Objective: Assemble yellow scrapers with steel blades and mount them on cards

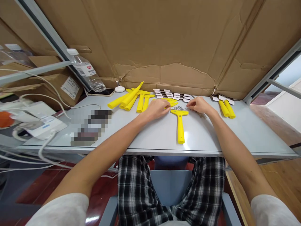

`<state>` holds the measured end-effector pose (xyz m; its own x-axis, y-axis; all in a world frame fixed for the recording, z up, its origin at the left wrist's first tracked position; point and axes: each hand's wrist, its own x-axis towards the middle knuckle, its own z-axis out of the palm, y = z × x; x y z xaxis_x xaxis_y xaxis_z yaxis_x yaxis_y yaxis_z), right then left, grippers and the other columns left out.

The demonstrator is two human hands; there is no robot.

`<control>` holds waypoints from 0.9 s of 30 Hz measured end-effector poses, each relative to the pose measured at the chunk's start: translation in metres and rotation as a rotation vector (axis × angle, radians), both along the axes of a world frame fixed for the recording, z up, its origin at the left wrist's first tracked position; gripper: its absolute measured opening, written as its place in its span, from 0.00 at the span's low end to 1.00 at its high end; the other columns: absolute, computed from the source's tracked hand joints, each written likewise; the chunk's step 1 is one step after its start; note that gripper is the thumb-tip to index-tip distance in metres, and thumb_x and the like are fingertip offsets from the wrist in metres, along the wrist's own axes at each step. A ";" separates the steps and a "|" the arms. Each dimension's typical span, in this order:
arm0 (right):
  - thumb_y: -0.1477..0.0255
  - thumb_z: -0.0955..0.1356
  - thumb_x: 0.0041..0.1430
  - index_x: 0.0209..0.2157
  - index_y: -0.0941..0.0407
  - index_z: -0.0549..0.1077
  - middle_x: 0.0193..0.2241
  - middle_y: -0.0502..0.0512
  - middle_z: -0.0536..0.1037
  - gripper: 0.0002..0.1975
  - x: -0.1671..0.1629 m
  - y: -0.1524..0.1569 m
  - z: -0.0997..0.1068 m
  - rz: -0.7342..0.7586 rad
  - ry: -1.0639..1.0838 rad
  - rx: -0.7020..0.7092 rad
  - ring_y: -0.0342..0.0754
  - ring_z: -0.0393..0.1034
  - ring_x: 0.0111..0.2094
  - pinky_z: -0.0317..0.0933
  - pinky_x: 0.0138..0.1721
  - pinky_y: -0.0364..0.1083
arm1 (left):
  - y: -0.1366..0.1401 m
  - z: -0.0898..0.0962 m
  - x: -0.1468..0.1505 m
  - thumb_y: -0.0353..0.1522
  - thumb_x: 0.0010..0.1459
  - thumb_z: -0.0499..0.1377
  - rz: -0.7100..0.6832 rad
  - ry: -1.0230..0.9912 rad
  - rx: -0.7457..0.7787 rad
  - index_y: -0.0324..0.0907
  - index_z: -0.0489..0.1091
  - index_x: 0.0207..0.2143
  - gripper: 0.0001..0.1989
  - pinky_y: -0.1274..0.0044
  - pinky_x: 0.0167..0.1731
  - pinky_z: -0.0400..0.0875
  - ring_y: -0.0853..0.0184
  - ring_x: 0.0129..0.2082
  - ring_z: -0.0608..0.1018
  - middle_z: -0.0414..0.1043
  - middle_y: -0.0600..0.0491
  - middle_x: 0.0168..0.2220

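A water bottle leans at the far left, with a pile of yellow handles to its right. Your left hand rests curled on small yellow parts. The yellow scraper lies between your hands, head pointing away. Your right hand pinches at the screws just beyond the head; whether it grips one, I cannot tell.

One yellow scraper handle lies alone mid-bench. About six more form a pile at the back left, and two finished scrapers lie right. One water bottle, one phone. The screws are too small to count.
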<state>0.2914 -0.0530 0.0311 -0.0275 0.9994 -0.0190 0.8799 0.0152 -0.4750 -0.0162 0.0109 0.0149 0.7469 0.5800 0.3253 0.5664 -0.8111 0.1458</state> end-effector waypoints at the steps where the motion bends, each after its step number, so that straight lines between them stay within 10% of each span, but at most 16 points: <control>1: 0.73 0.72 0.66 0.52 0.59 0.89 0.36 0.55 0.86 0.17 0.002 0.000 -0.002 0.005 0.005 -0.004 0.39 0.75 0.34 0.68 0.44 0.40 | 0.003 -0.001 -0.003 0.39 0.74 0.59 -0.028 -0.008 -0.020 0.40 0.88 0.47 0.18 0.65 0.49 0.77 0.52 0.49 0.87 0.90 0.41 0.49; 20: 0.50 0.77 0.64 0.46 0.55 0.90 0.37 0.56 0.86 0.23 0.028 0.017 -0.021 0.146 -0.084 0.126 0.42 0.73 0.33 0.69 0.40 0.44 | -0.003 -0.006 -0.009 0.37 0.75 0.63 -0.104 0.040 -0.152 0.41 0.82 0.69 0.24 0.66 0.47 0.73 0.55 0.46 0.85 0.89 0.45 0.46; 27: 0.61 0.76 0.63 0.47 0.55 0.89 0.40 0.55 0.87 0.16 0.025 0.015 -0.016 0.136 -0.066 0.070 0.43 0.80 0.38 0.72 0.46 0.44 | -0.004 -0.008 -0.008 0.36 0.75 0.61 -0.128 0.064 -0.159 0.42 0.83 0.67 0.23 0.66 0.47 0.74 0.56 0.41 0.84 0.89 0.44 0.44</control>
<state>0.3163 -0.0382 0.0153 -0.1641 0.9855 0.0438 0.8968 0.1676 -0.4094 -0.0245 0.0067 0.0070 0.8338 0.5194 0.1871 0.4727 -0.8467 0.2444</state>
